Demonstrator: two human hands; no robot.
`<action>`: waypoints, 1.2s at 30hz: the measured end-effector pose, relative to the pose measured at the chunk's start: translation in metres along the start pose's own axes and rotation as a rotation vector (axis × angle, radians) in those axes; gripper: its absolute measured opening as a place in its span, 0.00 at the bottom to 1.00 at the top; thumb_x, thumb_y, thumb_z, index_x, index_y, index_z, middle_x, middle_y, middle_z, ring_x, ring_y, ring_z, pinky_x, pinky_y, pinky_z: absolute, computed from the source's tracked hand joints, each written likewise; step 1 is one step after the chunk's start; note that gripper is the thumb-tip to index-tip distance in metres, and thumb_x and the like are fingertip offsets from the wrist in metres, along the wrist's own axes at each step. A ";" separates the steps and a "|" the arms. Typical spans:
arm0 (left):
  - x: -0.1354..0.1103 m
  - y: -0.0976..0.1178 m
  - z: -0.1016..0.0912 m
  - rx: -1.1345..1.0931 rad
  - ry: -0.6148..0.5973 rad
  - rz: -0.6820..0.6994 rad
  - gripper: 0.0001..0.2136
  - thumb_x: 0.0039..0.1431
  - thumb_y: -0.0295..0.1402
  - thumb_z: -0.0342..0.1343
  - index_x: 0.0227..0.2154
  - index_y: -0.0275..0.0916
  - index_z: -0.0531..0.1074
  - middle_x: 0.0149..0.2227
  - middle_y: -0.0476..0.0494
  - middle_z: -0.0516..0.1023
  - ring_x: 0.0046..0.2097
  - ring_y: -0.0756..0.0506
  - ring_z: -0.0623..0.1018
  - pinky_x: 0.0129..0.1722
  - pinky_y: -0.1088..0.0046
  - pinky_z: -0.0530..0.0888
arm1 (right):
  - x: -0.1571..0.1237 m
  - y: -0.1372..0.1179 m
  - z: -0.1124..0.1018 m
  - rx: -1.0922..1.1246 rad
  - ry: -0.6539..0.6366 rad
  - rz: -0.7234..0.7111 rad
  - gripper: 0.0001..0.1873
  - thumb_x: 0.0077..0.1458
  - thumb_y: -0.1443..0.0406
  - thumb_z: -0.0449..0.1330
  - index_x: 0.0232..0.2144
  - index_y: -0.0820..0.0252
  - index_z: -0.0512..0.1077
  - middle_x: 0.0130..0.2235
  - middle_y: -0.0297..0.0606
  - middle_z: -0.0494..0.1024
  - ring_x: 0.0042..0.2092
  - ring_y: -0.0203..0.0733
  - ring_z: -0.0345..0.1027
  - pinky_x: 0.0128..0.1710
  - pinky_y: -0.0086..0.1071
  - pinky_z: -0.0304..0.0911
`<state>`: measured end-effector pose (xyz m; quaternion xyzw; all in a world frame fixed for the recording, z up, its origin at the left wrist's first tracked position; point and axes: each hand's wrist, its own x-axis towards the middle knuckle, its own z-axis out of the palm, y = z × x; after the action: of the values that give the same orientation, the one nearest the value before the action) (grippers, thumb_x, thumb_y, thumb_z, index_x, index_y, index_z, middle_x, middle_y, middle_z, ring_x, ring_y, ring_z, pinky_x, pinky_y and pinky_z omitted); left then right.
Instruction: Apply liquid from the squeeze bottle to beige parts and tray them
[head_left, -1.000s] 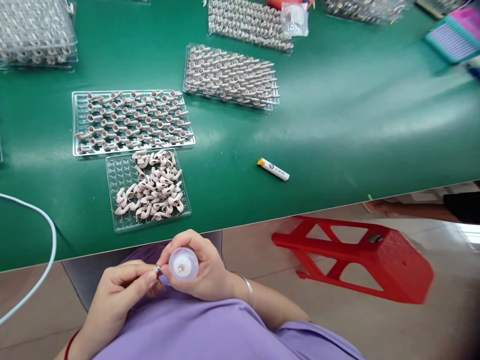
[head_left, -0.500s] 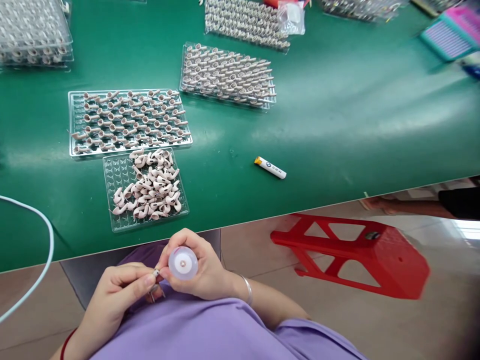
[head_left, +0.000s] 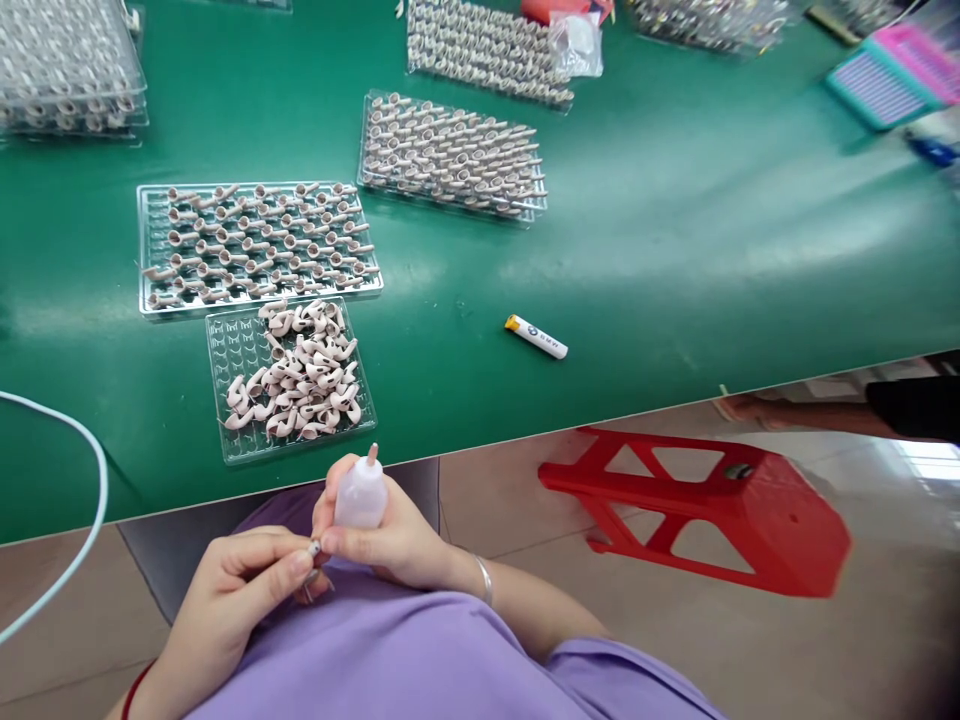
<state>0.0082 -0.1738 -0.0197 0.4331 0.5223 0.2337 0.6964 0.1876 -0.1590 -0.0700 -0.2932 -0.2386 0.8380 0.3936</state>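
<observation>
My right hand (head_left: 386,540) is wrapped round a small translucent squeeze bottle (head_left: 361,497), whose narrow tip points up toward the table edge. Close beside it, my left hand (head_left: 251,585) pinches a tiny pale earbud part (head_left: 314,548) between thumb and forefinger; most of that piece is hidden by the fingers. The fingertips of both hands meet at the part, over my lap. Just past the table edge lies a small clear tray (head_left: 238,440) heaped with loose pale earbud shells (head_left: 311,375). Behind it, a larger clear tray (head_left: 154,215) holds earbud shells in rows.
More filled trays (head_left: 454,155) stand farther back on the green table (head_left: 637,240), with a stack of trays (head_left: 67,70) at far left. A white lighter (head_left: 536,337) lies right of centre. A pale cable (head_left: 94,450) curves at left; a red stool (head_left: 697,510) is at right.
My right hand has turned the bottle, so its tip now points up toward the table instead of at my eyes. My left hand keeps its pinch in nearly the same place.
</observation>
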 end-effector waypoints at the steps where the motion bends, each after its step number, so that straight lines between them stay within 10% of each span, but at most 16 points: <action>1: 0.000 0.000 0.000 0.007 -0.001 0.005 0.15 0.58 0.42 0.57 0.21 0.40 0.80 0.24 0.43 0.79 0.29 0.47 0.72 0.30 0.76 0.68 | 0.000 0.001 0.000 0.007 0.006 0.010 0.22 0.44 0.64 0.74 0.35 0.58 0.64 0.29 0.30 0.79 0.29 0.31 0.71 0.32 0.25 0.65; 20: 0.000 -0.004 0.003 -0.067 0.025 -0.049 0.16 0.55 0.45 0.61 0.23 0.38 0.81 0.25 0.42 0.79 0.30 0.46 0.74 0.32 0.75 0.70 | 0.001 -0.007 -0.001 -0.106 0.028 0.121 0.24 0.41 0.62 0.75 0.34 0.59 0.65 0.29 0.29 0.77 0.29 0.30 0.70 0.32 0.26 0.65; 27: 0.002 -0.010 0.012 -0.555 0.157 -0.297 0.14 0.44 0.43 0.71 0.28 0.37 0.82 0.26 0.45 0.80 0.28 0.51 0.75 0.31 0.79 0.72 | -0.004 -0.004 0.006 -0.410 0.081 -0.188 0.21 0.47 0.59 0.71 0.35 0.55 0.62 0.32 0.30 0.72 0.27 0.33 0.69 0.27 0.28 0.66; 36: 0.014 -0.020 0.014 -0.597 0.307 -0.348 0.18 0.40 0.43 0.72 0.32 0.37 0.81 0.15 0.54 0.70 0.17 0.54 0.67 0.18 0.79 0.65 | -0.001 -0.001 -0.002 -1.317 0.105 -0.838 0.05 0.57 0.70 0.59 0.36 0.56 0.68 0.32 0.37 0.77 0.34 0.39 0.69 0.34 0.32 0.63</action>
<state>0.0232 -0.1785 -0.0426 0.0760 0.5951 0.3160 0.7350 0.1900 -0.1585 -0.0704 -0.3910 -0.7586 0.2902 0.4329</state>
